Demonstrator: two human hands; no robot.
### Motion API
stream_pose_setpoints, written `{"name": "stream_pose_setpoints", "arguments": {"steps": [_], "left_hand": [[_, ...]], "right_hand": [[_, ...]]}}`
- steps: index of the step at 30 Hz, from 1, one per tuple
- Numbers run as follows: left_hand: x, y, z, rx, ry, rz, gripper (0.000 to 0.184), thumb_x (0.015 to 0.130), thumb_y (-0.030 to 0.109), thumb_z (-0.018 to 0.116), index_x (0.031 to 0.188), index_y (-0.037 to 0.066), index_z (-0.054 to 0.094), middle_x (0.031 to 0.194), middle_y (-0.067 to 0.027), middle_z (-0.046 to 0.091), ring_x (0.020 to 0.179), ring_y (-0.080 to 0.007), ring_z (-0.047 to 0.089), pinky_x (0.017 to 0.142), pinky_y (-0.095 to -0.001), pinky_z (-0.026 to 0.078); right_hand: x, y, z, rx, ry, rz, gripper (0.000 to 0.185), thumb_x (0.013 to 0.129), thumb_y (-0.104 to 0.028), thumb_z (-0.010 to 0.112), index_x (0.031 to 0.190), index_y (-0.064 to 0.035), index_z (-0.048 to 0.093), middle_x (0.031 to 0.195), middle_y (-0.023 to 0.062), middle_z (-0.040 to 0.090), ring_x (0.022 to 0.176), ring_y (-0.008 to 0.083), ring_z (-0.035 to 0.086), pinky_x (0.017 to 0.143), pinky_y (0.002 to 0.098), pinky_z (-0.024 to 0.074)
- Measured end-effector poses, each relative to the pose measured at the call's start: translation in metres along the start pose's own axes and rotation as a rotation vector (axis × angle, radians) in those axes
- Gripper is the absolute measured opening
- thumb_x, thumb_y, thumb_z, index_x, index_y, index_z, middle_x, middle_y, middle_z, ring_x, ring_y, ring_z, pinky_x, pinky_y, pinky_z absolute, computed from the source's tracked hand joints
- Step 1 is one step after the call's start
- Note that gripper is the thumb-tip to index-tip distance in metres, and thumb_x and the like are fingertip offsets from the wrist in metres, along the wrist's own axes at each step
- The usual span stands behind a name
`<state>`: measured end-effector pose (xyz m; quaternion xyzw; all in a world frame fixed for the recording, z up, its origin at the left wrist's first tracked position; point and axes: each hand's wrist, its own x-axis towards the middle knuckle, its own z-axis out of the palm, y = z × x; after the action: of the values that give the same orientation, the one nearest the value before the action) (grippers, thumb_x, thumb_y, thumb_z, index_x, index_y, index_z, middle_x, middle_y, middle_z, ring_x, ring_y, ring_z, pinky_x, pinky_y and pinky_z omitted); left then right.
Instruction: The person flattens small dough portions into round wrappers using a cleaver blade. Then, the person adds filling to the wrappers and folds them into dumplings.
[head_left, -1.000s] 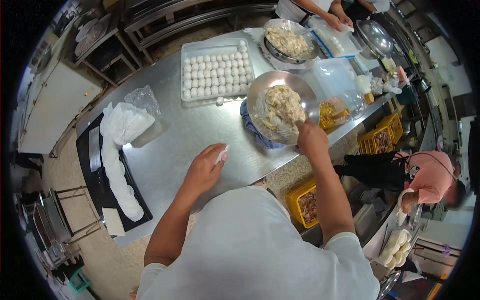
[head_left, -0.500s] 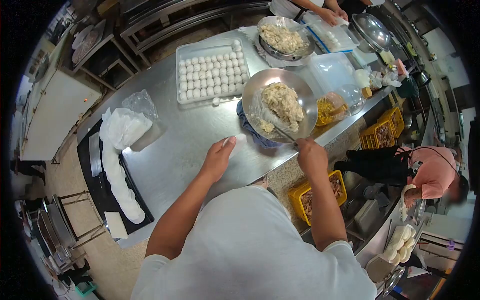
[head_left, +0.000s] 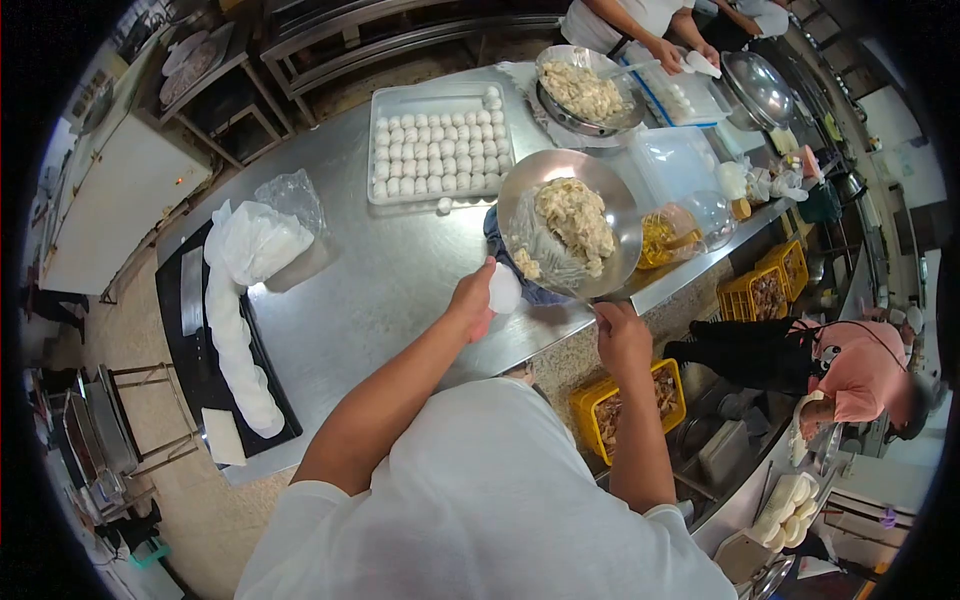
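My left hand (head_left: 472,301) holds a round white dough wrapper (head_left: 504,289) near the front rim of a metal bowl (head_left: 630,207). In that bowl lies a pale, chunky filling (head_left: 574,222), with a small lump of it apart near the left wall. My right hand (head_left: 624,337) is closed round the handle of a thin metal tool, probably a filling spatula, at the bowl's front edge. Most of this tool is hidden or blurred. Behind the left hand, a clear tray (head_left: 373,145) contains rows of round white dumplings (head_left: 440,152); one dumpling (head_left: 444,205) sits outside its front edge.
At left, a black board (head_left: 180,279) carries a cleaver (head_left: 192,292) and a long row of stacked wrappers (head_left: 238,365). A second filling bowl (head_left: 592,98) stands at the back. An oil jug (head_left: 672,238) lies right. Two co-workers are nearby; yellow crates (head_left: 594,410) stand below.
My left hand has moved right and up toward the bowl, and the wrapper now faces the camera. The tool in my right hand has drawn back from the filling toward the bowl's front rim.
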<state>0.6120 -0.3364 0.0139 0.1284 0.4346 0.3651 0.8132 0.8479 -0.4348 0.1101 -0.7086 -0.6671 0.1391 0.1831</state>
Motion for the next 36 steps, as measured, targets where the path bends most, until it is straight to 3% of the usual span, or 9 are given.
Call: {"name": "stream_pose_setpoints", "arguments": {"steps": [3, 6, 8, 13, 20, 26, 28, 31, 36], "left_hand": [[-0.003, -0.002, -0.003, -0.020, 0.001, 0.016, 0.052, 0.107, 0.043, 0.048, 0.134, -0.001, 0.053, 0.132, -0.0144, 0.063, 0.120, -0.0284, 0.062, 0.101, -0.0442, 0.049], [-0.008, 0.001, -0.006, 0.009, 0.011, 0.012, 0.052, 0.107, 0.043, 0.047, 0.135, -0.001, 0.053, 0.132, -0.0147, 0.063, 0.120, -0.0284, 0.062, 0.102, -0.0445, 0.049], [-0.013, 0.002, -0.007, 0.006, 0.002, 0.009, 0.051, 0.107, 0.043, 0.047, 0.134, -0.001, 0.054, 0.131, -0.0147, 0.063, 0.120, -0.0284, 0.062, 0.101, -0.0447, 0.049], [-0.015, 0.003, -0.022, -0.049, 0.001, 0.041, 0.052, 0.105, 0.044, 0.051, 0.132, -0.001, 0.056, 0.128, -0.0138, 0.064, 0.118, -0.0263, 0.062, 0.102, -0.0415, 0.048], [-0.011, -0.001, -0.016, -0.016, -0.007, 0.024, 0.052, 0.107, 0.043, 0.048, 0.134, 0.000, 0.054, 0.132, -0.0151, 0.063, 0.121, -0.0292, 0.062, 0.103, -0.0458, 0.048], [-0.010, -0.001, 0.009, -0.041, -0.025, 0.006, 0.056, 0.106, 0.049, 0.048, 0.136, 0.002, 0.053, 0.133, -0.0145, 0.063, 0.122, -0.0282, 0.061, 0.105, -0.0449, 0.047], [-0.006, 0.001, 0.012, -0.087, -0.035, 0.000, 0.057, 0.106, 0.050, 0.047, 0.137, 0.003, 0.052, 0.134, -0.0142, 0.062, 0.123, -0.0284, 0.060, 0.106, -0.0463, 0.046], [-0.007, 0.004, 0.011, -0.107, -0.063, -0.069, 0.061, 0.106, 0.054, 0.044, 0.139, 0.004, 0.051, 0.136, -0.0134, 0.061, 0.125, -0.0282, 0.060, 0.108, -0.0482, 0.045], [-0.002, 0.004, 0.002, -0.156, -0.068, -0.087, 0.061, 0.106, 0.054, 0.041, 0.136, 0.002, 0.052, 0.135, -0.0151, 0.061, 0.126, -0.0287, 0.059, 0.108, -0.0450, 0.046]], "right_hand": [[-0.002, -0.018, -0.012, -0.127, 0.152, 0.079, 0.018, 0.088, -0.008, 0.066, 0.104, -0.0092, 0.073, 0.097, 0.0151, 0.068, 0.088, 0.0389, 0.067, 0.076, 0.0465, 0.0540], [0.011, -0.020, -0.017, -0.117, 0.065, -0.016, 0.018, 0.089, -0.009, 0.065, 0.104, -0.0112, 0.074, 0.098, 0.0144, 0.067, 0.091, 0.0379, 0.067, 0.078, 0.0468, 0.0540], [0.020, -0.013, -0.009, -0.335, -0.053, 0.007, 0.018, 0.086, -0.010, 0.064, 0.101, -0.0134, 0.072, 0.095, 0.0142, 0.064, 0.094, 0.0359, 0.067, 0.077, 0.0480, 0.0554], [0.020, -0.029, -0.038, -0.278, 0.033, 0.073, 0.021, 0.087, -0.009, 0.058, 0.102, -0.0113, 0.072, 0.098, 0.0173, 0.064, 0.094, 0.0374, 0.067, 0.079, 0.0488, 0.0552], [0.017, -0.005, -0.005, -0.363, -0.061, 0.092, 0.024, 0.086, -0.006, 0.056, 0.103, -0.0101, 0.072, 0.100, 0.0169, 0.068, 0.089, 0.0394, 0.069, 0.077, 0.0495, 0.0560], [0.010, 0.006, -0.012, -0.107, -0.107, -0.067, 0.024, 0.085, -0.006, 0.060, 0.105, -0.0073, 0.072, 0.096, 0.0180, 0.070, 0.088, 0.0383, 0.069, 0.076, 0.0479, 0.0556], [0.001, 0.011, -0.009, 0.173, -0.077, -0.015, 0.020, 0.083, 0.001, 0.064, 0.100, -0.0030, 0.073, 0.096, 0.0186, 0.070, 0.083, 0.0355, 0.069, 0.074, 0.0440, 0.0546], [-0.015, 0.007, 0.006, 0.333, -0.122, 0.073, 0.025, 0.085, -0.006, 0.067, 0.109, -0.0100, 0.074, 0.093, 0.0160, 0.068, 0.087, 0.0368, 0.068, 0.077, 0.0442, 0.0543], [-0.025, -0.011, 0.007, 0.131, -0.088, -0.009, 0.024, 0.086, -0.006, 0.066, 0.108, -0.0108, 0.074, 0.095, 0.0145, 0.065, 0.086, 0.0364, 0.066, 0.074, 0.0457, 0.0540]]}}
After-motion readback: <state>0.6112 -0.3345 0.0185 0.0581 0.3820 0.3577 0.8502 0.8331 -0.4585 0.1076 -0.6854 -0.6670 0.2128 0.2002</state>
